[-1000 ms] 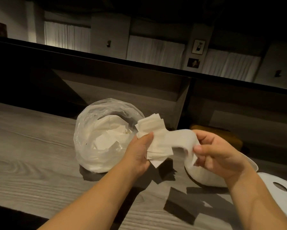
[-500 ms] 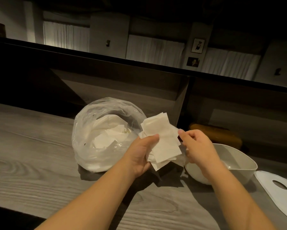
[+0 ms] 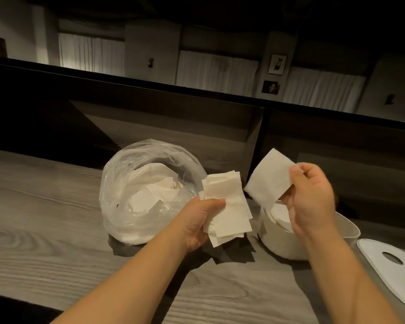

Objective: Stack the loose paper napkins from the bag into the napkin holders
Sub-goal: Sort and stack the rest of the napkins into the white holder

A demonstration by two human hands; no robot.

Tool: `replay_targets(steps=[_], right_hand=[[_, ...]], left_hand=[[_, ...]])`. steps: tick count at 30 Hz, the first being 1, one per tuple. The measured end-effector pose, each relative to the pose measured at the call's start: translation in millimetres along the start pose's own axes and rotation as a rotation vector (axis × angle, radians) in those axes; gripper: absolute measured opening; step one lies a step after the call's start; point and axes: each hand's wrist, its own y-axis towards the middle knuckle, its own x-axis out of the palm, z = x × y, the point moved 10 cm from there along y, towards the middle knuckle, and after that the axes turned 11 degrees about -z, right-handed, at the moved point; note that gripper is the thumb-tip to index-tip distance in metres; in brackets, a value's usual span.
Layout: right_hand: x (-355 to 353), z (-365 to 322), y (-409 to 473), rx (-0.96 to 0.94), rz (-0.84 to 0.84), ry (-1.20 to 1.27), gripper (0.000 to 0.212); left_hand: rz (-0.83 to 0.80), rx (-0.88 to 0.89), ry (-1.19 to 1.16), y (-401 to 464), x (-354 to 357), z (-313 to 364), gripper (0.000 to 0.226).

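lid [image 3: 388,265] cropped, holder [image 3: 283,242] contents perhaps napkins

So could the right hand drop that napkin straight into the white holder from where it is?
Probably yes. The right hand pinches the single napkin just above the white holder, whose top is open, its lid lying aside on the table.

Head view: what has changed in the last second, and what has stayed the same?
The right hand pulled one napkin off the bundle and lifted it right, above the white holder. The left hand kept its grip on the bundle; bag and lid stayed put.
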Motion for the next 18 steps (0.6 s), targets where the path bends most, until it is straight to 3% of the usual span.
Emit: replay_targets(steps=[4, 7, 10, 12, 14, 18], right_hand=[[22.1, -3.9, -5.7, 0.002, -0.198, 0.047, 0.007], [51.7, 12.7, -12.3, -0.028, -0.296, -0.334, 0.008], [59.0, 12.1, -13.3, -0.198, -0.194, -0.684, 0.02], [57.9, 15.3, -11.7, -0.195, -0.179, -0.64, 0.018], [58.7, 31.8, -9.2, -0.053, -0.246, -0.497, 0.01], [62.1, 62.2, -12.7, 0.27, -0.332, -0.195, 0.065]], left_hand=[[0.005, -0.045, 0.027, 0.7, -1.8, -7.6, 0.037], [-0.05, -0.078, 0.067, 3.6, 5.4, -11.9, 0.041], [-0.039, -0.15, -0.045, 3.8, 7.7, -16.6, 0.036], [-0.045, -0.195, -0.099, 0.5, 10.0, -17.8, 0.045], [-0.081, -0.169, 0.035, 0.8, 8.6, -14.1, 0.032], [-0.092, -0.119, 0.262, -1.9, 1.3, -1.5, 0.02]])
